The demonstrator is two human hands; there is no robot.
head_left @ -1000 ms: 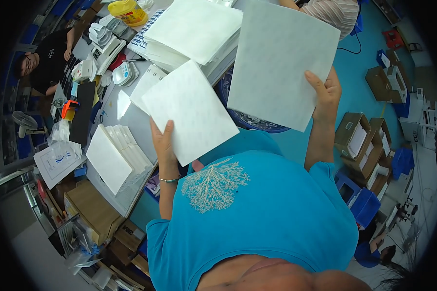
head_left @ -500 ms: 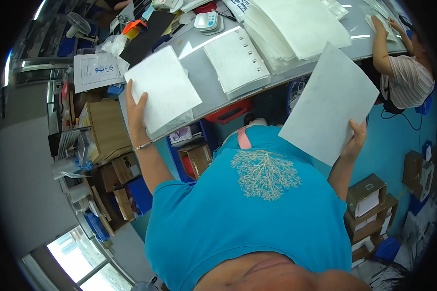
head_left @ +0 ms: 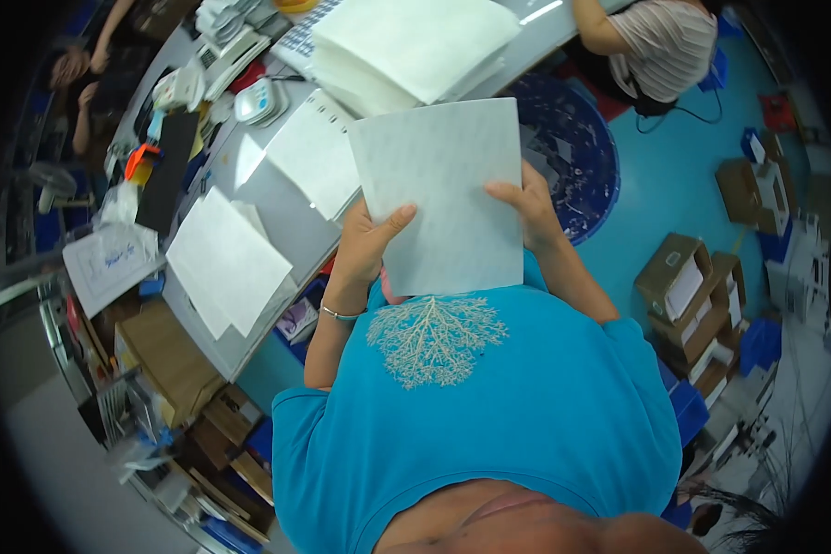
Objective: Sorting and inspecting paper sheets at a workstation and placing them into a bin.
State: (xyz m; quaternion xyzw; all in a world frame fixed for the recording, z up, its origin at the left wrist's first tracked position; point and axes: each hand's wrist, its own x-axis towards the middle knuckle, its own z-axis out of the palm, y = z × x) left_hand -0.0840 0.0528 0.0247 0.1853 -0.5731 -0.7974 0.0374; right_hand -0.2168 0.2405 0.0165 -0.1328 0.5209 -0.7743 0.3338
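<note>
A large white sheet [head_left: 443, 189] is held upright in front of my chest, above my turquoise shirt. My left hand [head_left: 369, 242] grips its lower left edge, thumb across the front. My right hand [head_left: 526, 205] holds the right edge, fingers on the face of the sheet. Just behind it on the grey table [head_left: 291, 226] lies another white sheet [head_left: 316, 159]. A tall stack of white sheets [head_left: 411, 46] sits further back on the table. A separate small pile of sheets [head_left: 226, 263] lies at the table's left end.
A seated person in a striped top [head_left: 660, 46] works at the far right of the table; another person [head_left: 88, 83] is at the far left. Small devices and a black tray [head_left: 171, 171] crowd the table's left. Cardboard boxes [head_left: 688, 295] stand on the blue floor right, more boxes [head_left: 162, 360] left.
The two sheets held apart, one in each hand, have come together; both hands now hold one sheet in front of my chest. The view has swung back over the table.
</note>
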